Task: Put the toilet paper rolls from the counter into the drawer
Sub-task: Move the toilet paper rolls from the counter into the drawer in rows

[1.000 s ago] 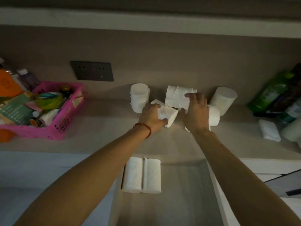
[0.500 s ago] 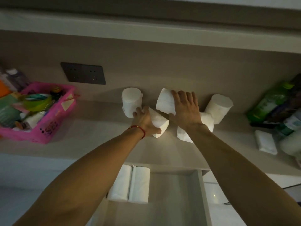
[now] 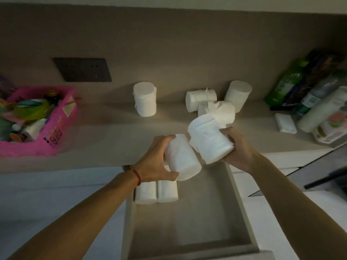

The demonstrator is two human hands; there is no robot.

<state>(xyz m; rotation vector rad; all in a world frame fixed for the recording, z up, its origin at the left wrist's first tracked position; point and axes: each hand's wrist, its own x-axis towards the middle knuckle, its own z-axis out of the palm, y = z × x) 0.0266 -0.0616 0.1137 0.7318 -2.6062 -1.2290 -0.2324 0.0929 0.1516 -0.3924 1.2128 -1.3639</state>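
My left hand (image 3: 155,162) grips a white toilet paper roll (image 3: 183,158) above the back of the open drawer (image 3: 242,209). My right hand (image 3: 237,145) holds a second roll (image 3: 209,139) just above the counter's front edge. Two rolls (image 3: 156,192) lie side by side in the drawer's back left corner. On the counter (image 3: 105,136) one roll (image 3: 145,101) stands upright alone, and three more (image 3: 217,104) cluster against the wall behind my right hand.
A pink basket (image 3: 56,136) full of small items sits at the counter's left end. Green and white bottles (image 3: 308,94) and a small white pack (image 3: 285,122) crowd the right end. A dark socket plate (image 3: 82,69) is on the wall.
Both hands have lifted a roll each off the counter and drawn them back toward the drawer. The view has tilted down, showing more of the drawer.
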